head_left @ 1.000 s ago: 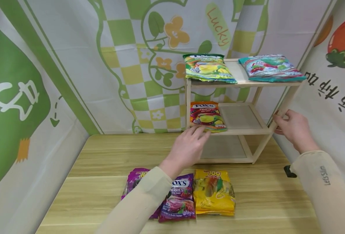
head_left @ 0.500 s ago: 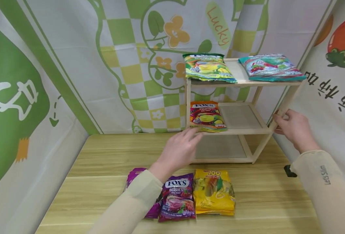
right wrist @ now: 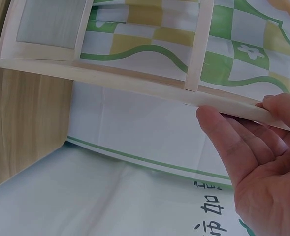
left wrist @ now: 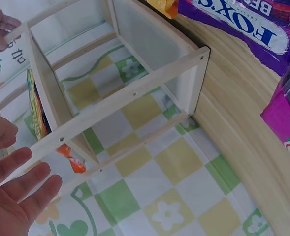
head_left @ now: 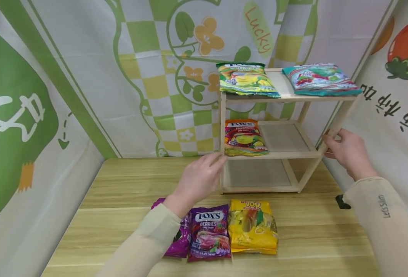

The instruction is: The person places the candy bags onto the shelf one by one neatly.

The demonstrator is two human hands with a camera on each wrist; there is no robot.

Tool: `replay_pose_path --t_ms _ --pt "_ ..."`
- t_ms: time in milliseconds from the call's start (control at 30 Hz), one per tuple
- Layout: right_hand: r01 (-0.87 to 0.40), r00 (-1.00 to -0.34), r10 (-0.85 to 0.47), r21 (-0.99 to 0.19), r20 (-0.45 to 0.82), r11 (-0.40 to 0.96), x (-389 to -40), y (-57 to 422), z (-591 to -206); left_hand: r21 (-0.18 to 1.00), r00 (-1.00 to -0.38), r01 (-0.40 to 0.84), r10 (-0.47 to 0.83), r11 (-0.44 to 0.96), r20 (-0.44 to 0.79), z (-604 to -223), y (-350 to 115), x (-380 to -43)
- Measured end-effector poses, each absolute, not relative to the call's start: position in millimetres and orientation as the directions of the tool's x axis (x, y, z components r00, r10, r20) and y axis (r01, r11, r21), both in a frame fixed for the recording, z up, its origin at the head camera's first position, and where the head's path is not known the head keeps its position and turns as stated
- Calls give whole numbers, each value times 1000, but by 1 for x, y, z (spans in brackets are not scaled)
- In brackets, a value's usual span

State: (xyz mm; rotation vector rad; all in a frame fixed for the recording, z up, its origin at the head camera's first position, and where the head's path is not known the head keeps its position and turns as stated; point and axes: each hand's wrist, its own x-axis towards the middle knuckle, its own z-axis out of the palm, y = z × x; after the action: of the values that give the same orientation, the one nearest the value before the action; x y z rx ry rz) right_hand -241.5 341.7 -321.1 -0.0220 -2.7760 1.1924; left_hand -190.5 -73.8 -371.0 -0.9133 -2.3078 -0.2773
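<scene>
A three-tier wooden shelf rack [head_left: 273, 156] stands on the table. My right hand [head_left: 349, 152] holds its right front post, fingers and thumb about the wood [right wrist: 149, 89] in the right wrist view. At the left front post is my left hand [head_left: 200, 179], its fingers loosely spread in the left wrist view; whether they touch the post I cannot tell. Just beside it, a red and orange bag of Fox's fruit candy [head_left: 244, 137] lies on the middle shelf. On the top shelf lie a green-yellow candy bag [head_left: 247, 80] and a teal one [head_left: 321, 80].
In front of the rack, a purple Fox's berries bag [head_left: 209, 234] lies beside a yellow candy bag [head_left: 253, 229]. A magenta bag [head_left: 181, 238] is partly hidden under my left sleeve. Printed cloth [head_left: 82, 61] encloses the wooden table [head_left: 127, 184].
My left hand has moved left, from the front of the fruit candy bag to the rack's left post. My right hand stays on the right post.
</scene>
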Motion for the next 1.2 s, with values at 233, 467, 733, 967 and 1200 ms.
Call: replay_pose_path --t_ms 233,467,733,967,1200 --pt "-41 -992 58 -725 111 688 -241 341 -322 66 -586 659 457 749 669 -365 -83 -195" --pt "-46 -991 57 -718 119 694 -241 341 -321 164 -645 628 391 761 657 -355 -92 -199" --pt "-52 -991 51 -716 122 696 -240 340 -321 256 -705 587 329 768 628 -347 -94 -208" --pt "-44 -991 58 -692 124 720 -239 339 -322 324 -769 548 311 771 559 -338 -91 -214" --pt "-37 -989 72 -674 132 738 -237 337 -324 363 -808 522 311 772 500 -330 -86 -220"
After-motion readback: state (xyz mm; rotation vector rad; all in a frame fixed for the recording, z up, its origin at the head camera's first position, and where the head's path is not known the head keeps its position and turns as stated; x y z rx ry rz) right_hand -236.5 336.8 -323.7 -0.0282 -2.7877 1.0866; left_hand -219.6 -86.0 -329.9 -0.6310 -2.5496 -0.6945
